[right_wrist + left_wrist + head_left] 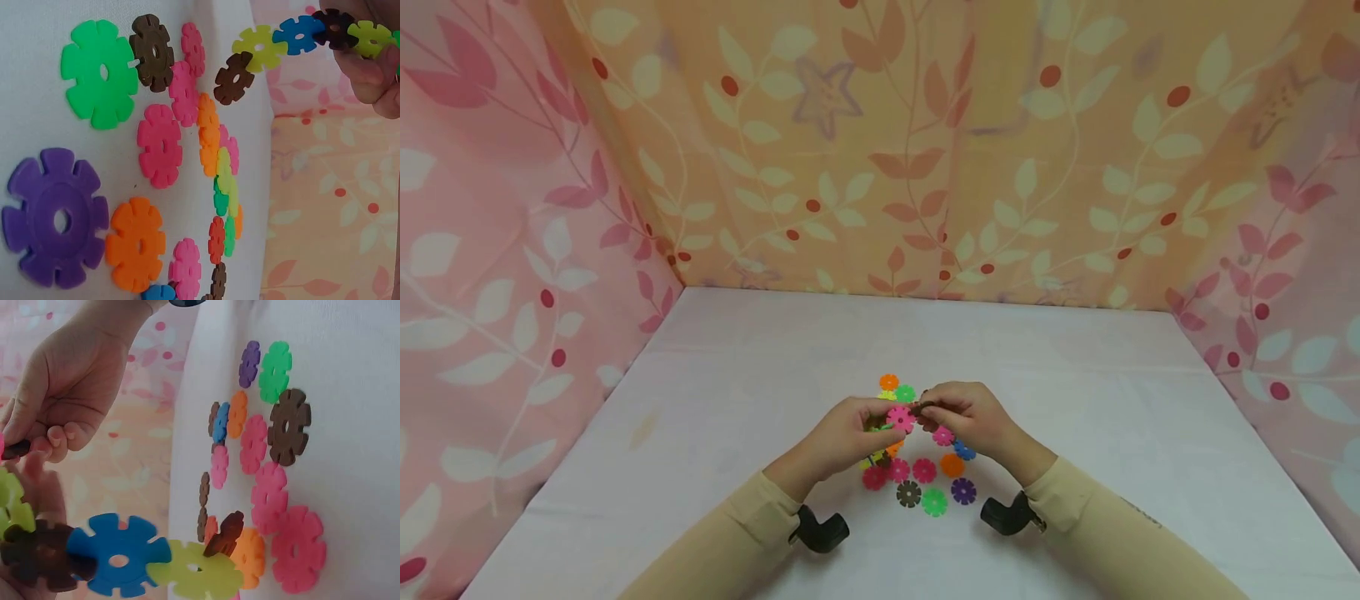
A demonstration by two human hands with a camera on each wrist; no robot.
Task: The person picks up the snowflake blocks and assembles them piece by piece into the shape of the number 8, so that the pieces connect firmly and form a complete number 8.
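A loose brown disc (908, 493) lies on the white counter (745, 358). Nearer than it, one to each side, are two black wrist pieces (822, 531), each below a beige sleeve (722, 542). Just beside it on the right and slightly nearer is a green disc (935, 502); farther right of it sits a purple disc (963, 491). Just beyond it lie two pink discs (924, 471), with a red disc (874, 477) to its left and an orange disc (952, 465) beyond it to the right.

Above the counter and beyond the brown disc, the two hands meet. The left hand (850, 433) has its fingers curled round a chain (134, 578) of slotted discs, lime, brown, blue, lime and brown, and a pink piece (900, 420) shows at its fingertips. The right hand (966, 417) pinches a dark disc (921, 407) between thumb and fingers, against the pink piece; whether they interlock cannot be told. Beyond the brown disc, past the hands, lies a far orange disc (889, 382), and farthest from it hangs an orange leaf-patterned cloth (910, 192).
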